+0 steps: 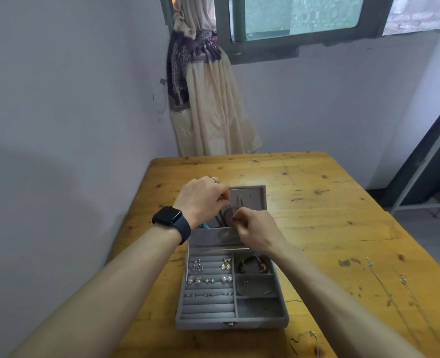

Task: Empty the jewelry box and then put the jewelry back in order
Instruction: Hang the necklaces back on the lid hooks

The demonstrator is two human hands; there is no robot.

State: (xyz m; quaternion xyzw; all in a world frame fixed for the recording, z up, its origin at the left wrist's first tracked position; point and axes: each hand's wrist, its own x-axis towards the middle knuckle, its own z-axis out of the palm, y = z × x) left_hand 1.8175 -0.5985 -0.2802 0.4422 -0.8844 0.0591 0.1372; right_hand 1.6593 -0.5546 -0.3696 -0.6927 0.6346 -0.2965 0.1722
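- where does the box stand?
- the jewelry box [232, 310] sits open on the table [317, 189], lid [251, 198] upright. earrings [208, 280] fill the ridged rows; a bracelet [255, 263] lies in the far right compartment.
- and the hands?
- left hand [203, 200] and right hand [259, 232] each pinch a thin necklace [229, 215] at the lid's inside. loose chains [394, 298] lie on the table right of the box.

Readable text: none anywhere in view.
Smartwatch [167, 215] screen: dark, nothing legible.
Jewelry box [203, 323] clasp: too small to make out any mark.
Table [330, 220] top: knots and scratches only, no lettering.
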